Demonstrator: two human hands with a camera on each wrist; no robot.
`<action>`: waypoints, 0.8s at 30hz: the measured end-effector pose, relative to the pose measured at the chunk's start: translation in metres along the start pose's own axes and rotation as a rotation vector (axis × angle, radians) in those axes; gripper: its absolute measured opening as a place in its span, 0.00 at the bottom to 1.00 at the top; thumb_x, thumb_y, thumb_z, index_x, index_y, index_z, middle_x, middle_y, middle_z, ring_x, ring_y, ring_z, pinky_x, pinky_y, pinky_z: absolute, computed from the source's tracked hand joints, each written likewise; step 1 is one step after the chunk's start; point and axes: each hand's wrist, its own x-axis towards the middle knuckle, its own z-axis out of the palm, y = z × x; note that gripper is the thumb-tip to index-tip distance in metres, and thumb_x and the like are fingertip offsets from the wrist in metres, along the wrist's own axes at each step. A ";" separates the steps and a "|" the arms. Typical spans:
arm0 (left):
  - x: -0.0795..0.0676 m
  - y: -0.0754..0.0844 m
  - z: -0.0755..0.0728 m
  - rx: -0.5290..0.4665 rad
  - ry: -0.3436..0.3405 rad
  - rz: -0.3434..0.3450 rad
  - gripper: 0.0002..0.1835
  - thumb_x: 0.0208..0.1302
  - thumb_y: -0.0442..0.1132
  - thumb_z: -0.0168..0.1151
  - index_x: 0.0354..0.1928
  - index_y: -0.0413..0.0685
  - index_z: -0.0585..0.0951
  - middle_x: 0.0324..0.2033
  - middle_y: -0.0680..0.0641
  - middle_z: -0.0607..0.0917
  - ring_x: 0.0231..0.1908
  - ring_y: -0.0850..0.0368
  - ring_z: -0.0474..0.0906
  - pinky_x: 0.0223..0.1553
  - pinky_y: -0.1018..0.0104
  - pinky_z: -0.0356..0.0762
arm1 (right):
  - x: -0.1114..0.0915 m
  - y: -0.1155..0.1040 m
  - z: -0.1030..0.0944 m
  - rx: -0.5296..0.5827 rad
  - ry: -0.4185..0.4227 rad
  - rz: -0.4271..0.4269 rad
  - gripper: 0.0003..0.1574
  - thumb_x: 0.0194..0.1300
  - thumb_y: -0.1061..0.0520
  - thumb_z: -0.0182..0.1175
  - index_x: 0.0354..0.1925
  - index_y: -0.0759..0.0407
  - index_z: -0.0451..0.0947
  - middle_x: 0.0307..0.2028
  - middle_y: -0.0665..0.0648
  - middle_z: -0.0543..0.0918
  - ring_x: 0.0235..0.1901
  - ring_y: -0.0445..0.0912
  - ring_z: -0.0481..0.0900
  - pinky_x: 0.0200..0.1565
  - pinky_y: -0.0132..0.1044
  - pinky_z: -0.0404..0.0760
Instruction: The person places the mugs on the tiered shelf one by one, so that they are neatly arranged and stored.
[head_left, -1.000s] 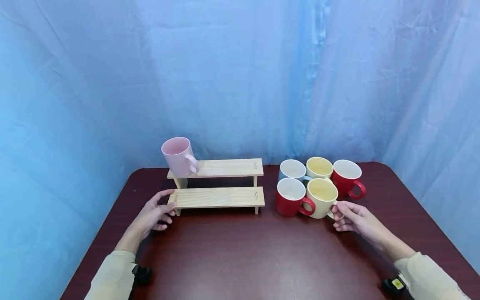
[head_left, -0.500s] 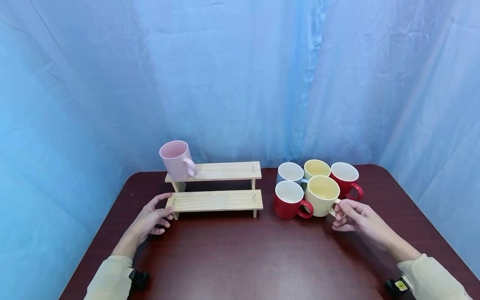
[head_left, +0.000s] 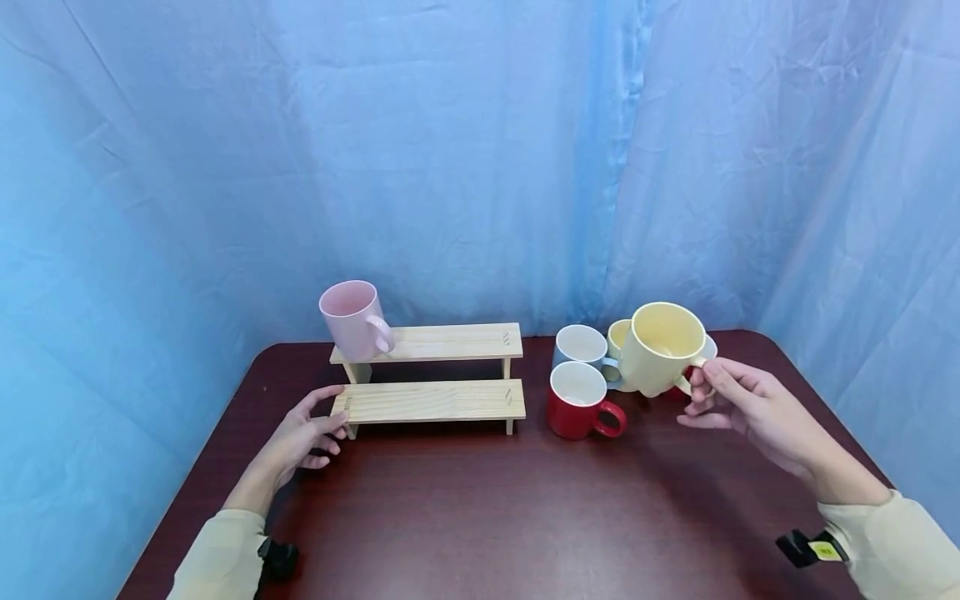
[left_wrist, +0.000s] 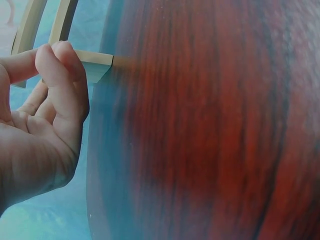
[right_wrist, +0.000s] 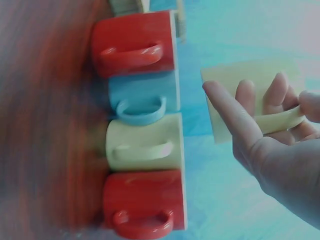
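Right hand [head_left: 753,410] pinches a yellow mug [head_left: 654,363] aloft, left hand [head_left: 296,435] pinches the near shelf [head_left: 431,402]; lifting seems done, leftward carrying likely next.

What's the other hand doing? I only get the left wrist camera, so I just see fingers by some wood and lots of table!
Observer: The right hand is holding a pale yellow mug by its handle.
Operator: Ooh! Is the mug sitting down or up in the air?
Observer: Up in the air. The right wrist view shows it raised above the rims of the mugs nearby.
Operator: What colors are those mugs?
Observer: There's a front red mug, a light blue mug, a second yellow mug and a back red mug.
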 end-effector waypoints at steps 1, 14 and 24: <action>0.000 0.000 0.000 0.000 0.001 0.000 0.33 0.73 0.47 0.61 0.75 0.63 0.61 0.36 0.44 0.81 0.26 0.54 0.78 0.24 0.64 0.79 | 0.001 -0.003 0.001 -0.001 0.004 0.001 0.17 0.83 0.64 0.36 0.49 0.81 0.65 0.35 0.59 0.79 0.39 0.49 0.85 0.47 0.56 0.82; 0.003 0.000 0.003 -0.003 0.000 -0.002 0.33 0.73 0.48 0.61 0.75 0.64 0.61 0.36 0.44 0.81 0.26 0.54 0.78 0.24 0.64 0.79 | 0.022 -0.012 0.019 0.023 -0.023 0.046 0.17 0.84 0.61 0.38 0.48 0.77 0.66 0.34 0.59 0.77 0.39 0.48 0.82 0.49 0.56 0.82; 0.007 0.003 0.009 -0.005 -0.009 -0.003 0.33 0.73 0.48 0.62 0.75 0.64 0.61 0.35 0.44 0.81 0.26 0.54 0.78 0.24 0.63 0.79 | 0.051 -0.021 0.035 -0.046 -0.021 0.086 0.16 0.83 0.58 0.44 0.45 0.73 0.68 0.35 0.57 0.77 0.34 0.51 0.83 0.46 0.54 0.84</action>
